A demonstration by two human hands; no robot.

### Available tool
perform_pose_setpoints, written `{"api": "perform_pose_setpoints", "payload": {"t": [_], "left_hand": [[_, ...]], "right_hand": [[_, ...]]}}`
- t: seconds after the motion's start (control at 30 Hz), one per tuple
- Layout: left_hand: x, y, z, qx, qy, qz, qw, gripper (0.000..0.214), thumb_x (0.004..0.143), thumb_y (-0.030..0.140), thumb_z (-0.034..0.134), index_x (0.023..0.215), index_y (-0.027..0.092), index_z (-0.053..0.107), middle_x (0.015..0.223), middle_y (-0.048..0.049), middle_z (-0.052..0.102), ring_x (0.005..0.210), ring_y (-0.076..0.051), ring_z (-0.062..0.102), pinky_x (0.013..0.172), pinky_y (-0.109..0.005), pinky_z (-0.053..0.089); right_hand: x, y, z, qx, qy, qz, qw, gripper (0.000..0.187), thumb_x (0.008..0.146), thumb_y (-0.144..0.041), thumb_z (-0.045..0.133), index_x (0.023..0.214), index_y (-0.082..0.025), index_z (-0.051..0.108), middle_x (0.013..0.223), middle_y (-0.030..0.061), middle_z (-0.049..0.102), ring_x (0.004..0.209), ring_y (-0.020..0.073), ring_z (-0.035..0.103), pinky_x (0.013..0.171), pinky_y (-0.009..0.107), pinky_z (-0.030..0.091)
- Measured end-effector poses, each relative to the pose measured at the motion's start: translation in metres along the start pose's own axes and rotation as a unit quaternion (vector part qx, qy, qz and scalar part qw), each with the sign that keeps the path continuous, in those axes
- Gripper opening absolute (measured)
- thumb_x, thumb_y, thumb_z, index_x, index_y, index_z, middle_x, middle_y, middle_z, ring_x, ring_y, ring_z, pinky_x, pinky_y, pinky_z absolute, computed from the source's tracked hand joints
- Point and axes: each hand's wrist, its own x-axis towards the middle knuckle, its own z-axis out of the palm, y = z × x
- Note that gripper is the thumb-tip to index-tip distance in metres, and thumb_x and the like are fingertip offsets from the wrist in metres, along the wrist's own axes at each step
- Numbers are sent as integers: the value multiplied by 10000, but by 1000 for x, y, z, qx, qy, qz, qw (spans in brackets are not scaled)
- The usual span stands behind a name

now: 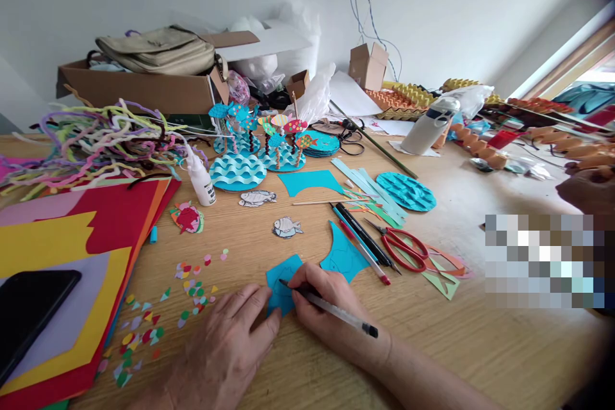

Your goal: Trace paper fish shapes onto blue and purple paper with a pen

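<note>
My right hand (324, 301) is closed around a pen (336, 311), whose tip rests on a small blue paper piece (283, 282) lying on the wooden table (456, 333). My left hand (225, 346) lies flat beside it, fingers stretched out, with the fingertips pressing the blue piece's left edge. A larger curved blue paper scrap (342, 255) sits just beyond my right hand.
Red-handled scissors (401, 246), pens (362, 237), a glue bottle (199, 180), paper fish cut-outs (287, 227), confetti bits (192, 288), coloured card sheets (72, 250), a black phone (29, 307), pipe cleaners (96, 141), blue wave-and-fish models (262, 147), a cardboard box (144, 86). Another person's hand (586, 192) is at the right.
</note>
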Motion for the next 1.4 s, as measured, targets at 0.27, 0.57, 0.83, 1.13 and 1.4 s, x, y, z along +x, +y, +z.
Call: {"api": "perform_pose_setpoints", "payload": {"t": [0.27,0.57,0.83,1.13,1.4], "left_hand": [[-1,0,0,-3,8,0,1000,327,842,67,368,1016,229,592,1039,-60,618,943,-228,569,750,-365,525],[-3,1,3,-1,-27,-3,1000,418,751,17,410,1074,231,566,1071,-64,597,984,-238,546,772,-378,513],[-1,-1,0,21,-18,6,1000,345,798,53,418,1029,243,589,1076,-50,599,976,-210,559,779,-327,516],[-1,-1,-1,18,0,13,1000,362,798,41,393,1033,235,589,1059,-50,601,970,-204,560,777,-321,516],[0,-2,-2,0,-28,10,1000,385,802,43,388,1078,238,571,1059,-58,614,972,-231,572,759,-362,533]], "right_hand": [[-1,0,0,-7,0,-3,1000,111,693,-111,468,747,-193,521,586,-29,542,507,99,492,504,189,348],[-4,-1,-4,1,-2,-13,1000,124,663,-91,454,722,-197,484,561,-49,490,487,89,452,495,186,328],[-6,0,-6,15,-17,-6,1000,127,658,-90,439,709,-204,460,561,-60,466,495,88,436,505,191,328],[-8,-1,-8,24,-27,-10,999,142,639,-72,436,685,-204,458,565,-58,467,500,89,434,513,199,331],[-5,-4,-6,69,17,18,997,101,705,-111,456,725,-206,482,538,-67,466,450,73,404,441,172,306]]}}
